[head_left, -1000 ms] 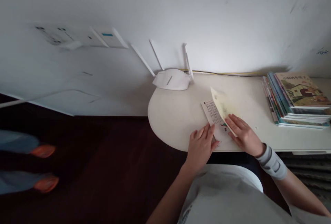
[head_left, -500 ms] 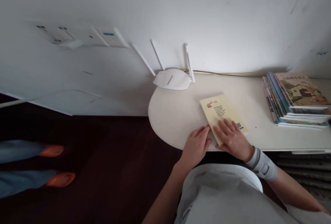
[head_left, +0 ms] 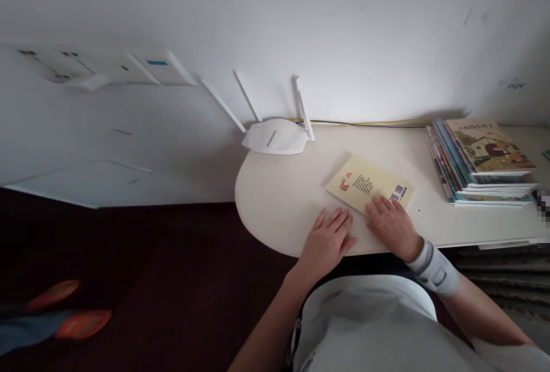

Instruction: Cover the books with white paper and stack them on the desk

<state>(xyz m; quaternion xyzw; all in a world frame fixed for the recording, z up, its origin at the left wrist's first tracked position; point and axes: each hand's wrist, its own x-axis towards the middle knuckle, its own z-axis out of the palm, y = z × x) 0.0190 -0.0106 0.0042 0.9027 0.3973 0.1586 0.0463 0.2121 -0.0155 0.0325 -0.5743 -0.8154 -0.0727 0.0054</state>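
A pale yellow book [head_left: 361, 184] lies on the white table [head_left: 275, 200], with a small red picture, lines of text and a barcode on its upper face. My right hand [head_left: 392, 224] rests over the book's near edge, fingers stretched out on the cover; a grey band circles that wrist. Just left of the book, my left hand [head_left: 329, 240] lies flat on the tabletop with its fingers extended, apart from the book and holding nothing.
A white router [head_left: 275, 137] with several antennas stands at the back against the wall. To the right is a stack of picture books [head_left: 485, 160]. Cables run along the wall edge. Another person's orange shoes [head_left: 83, 324] show on the dark floor at lower left.
The book has turned so its long side lies more crosswise, moving away from my left hand. My right hand stays on its near edge. The other person's feet have shifted.
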